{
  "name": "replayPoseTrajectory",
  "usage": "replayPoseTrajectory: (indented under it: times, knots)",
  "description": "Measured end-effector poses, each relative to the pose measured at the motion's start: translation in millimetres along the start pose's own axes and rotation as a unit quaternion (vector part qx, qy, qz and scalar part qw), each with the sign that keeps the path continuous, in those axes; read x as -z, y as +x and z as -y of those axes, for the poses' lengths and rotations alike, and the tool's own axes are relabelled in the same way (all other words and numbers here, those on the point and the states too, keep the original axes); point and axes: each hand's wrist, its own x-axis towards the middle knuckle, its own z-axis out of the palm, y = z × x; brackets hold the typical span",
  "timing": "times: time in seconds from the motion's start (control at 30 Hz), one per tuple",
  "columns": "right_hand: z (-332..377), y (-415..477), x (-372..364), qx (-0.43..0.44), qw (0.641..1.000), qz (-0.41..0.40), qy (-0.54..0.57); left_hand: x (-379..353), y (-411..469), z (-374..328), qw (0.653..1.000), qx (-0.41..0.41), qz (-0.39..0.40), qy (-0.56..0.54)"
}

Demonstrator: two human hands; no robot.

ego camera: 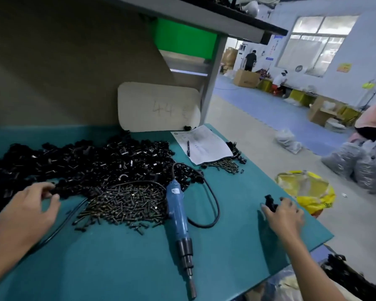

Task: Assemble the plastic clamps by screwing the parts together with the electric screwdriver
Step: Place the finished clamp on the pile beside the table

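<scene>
A big heap of black plastic clamp parts (pixel 78 164) covers the far left of the teal bench (pixel 226 246). In front of it lies a pile of dark screws (pixel 124 203). The blue electric screwdriver (pixel 178 216) lies on the bench, tip toward me, its black cable (pixel 213 200) looping behind. My left hand (pixel 28 211) reaches into the near edge of the clamp heap, fingertips pinching a black part. My right hand (pixel 284 216) is near the bench's right edge and grips a black clamp (pixel 269 202).
A paper sheet with a pen (pixel 202 144) lies at the back right, with a smaller screw pile (pixel 225 165) beside it. A white board (pixel 159 107) leans at the back. A yellow bag (pixel 308 190) sits on the floor to the right, and a bag of black parts (pixel 347 276) lies below.
</scene>
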Motion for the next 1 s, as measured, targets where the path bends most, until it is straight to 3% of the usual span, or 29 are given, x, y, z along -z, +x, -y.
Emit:
replayPoseTrajectory:
  times: [0.1, 0.23, 0.3, 0.4, 0.53, 0.63, 0.77, 0.83, 0.87, 0.93, 1.0]
  knots:
    - [51.8, -15.7, 7.0, 0.101, 0.993, -0.008, 0.068, 14.7, 3.9, 14.2, 0.992, 0.031, -0.025, 0.123]
    - [148.3, -51.5, 13.5, 0.290, 0.943, 0.095, 0.133, 24.1, 4.1, 28.5, 0.968, 0.174, 0.075, 0.163]
    - [195.5, -71.6, 9.4, 0.389, 0.902, 0.128, 0.133, 26.9, 5.2, 30.9, 0.963, 0.179, 0.099, 0.177]
    - [256.3, -96.0, -10.5, 0.501, 0.849, 0.151, 0.073, 34.0, 7.1, 32.5, 0.975, 0.119, 0.070, 0.175]
    - [305.7, -106.0, -39.2, 0.534, 0.833, 0.133, -0.050, 38.7, 4.5, 32.7, 0.980, 0.098, 0.031, 0.172]
    - [318.3, -99.1, -50.2, 0.532, 0.838, 0.104, -0.063, 37.8, 5.0, 27.0, 0.986, 0.097, 0.019, 0.132]
    - [321.0, -88.0, -48.7, 0.500, 0.861, 0.090, 0.031, 46.5, 14.9, 6.6, 0.991, 0.084, 0.022, -0.099]
    - [317.7, -87.0, -42.9, 0.473, 0.871, 0.091, 0.100, 51.7, 22.2, -13.2, 0.949, 0.162, 0.049, -0.267]
    - [314.4, -88.8, -38.6, 0.453, 0.875, 0.099, 0.141, 52.7, 26.2, -23.1, 0.907, 0.216, 0.062, -0.357]
    - [307.1, -98.8, -27.7, 0.391, 0.873, 0.147, 0.251, 52.5, 32.2, -38.1, 0.775, 0.304, 0.085, -0.548]
    - [300.1, -116.3, -18.3, 0.304, 0.838, 0.230, 0.390, 53.0, 32.8, -46.1, 0.669, 0.333, 0.112, -0.655]
